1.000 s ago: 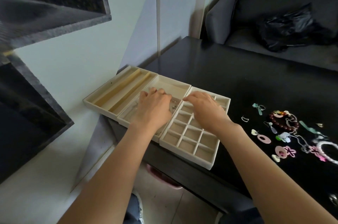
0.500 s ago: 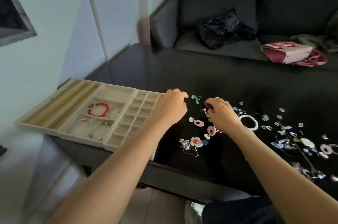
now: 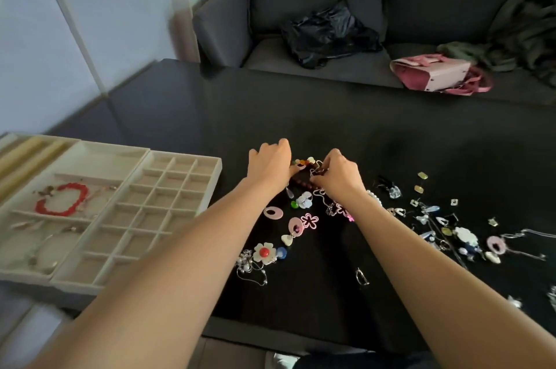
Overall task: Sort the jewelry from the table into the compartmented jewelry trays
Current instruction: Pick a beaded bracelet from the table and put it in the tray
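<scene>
Both hands on the jewelry heap mid-counter (image 3: pixel 331 116): left hand (image 3: pixel 270 165) curled at a dark-red bead bracelet (image 3: pixel 302 182), actual grip hidden; right hand (image 3: pixel 338 177) pinching a thin silver chain (image 3: pixel 326 206) w/ same beads. Risk, prob.: chain tangled w/ bracelet, so lifting one drags the other, plus pink flower charm (image 3: pixel 309 220) nearby, scattering bits off the edge. Trays (image 3: pixel 168 215) well left, grid compartments empty.
</scene>
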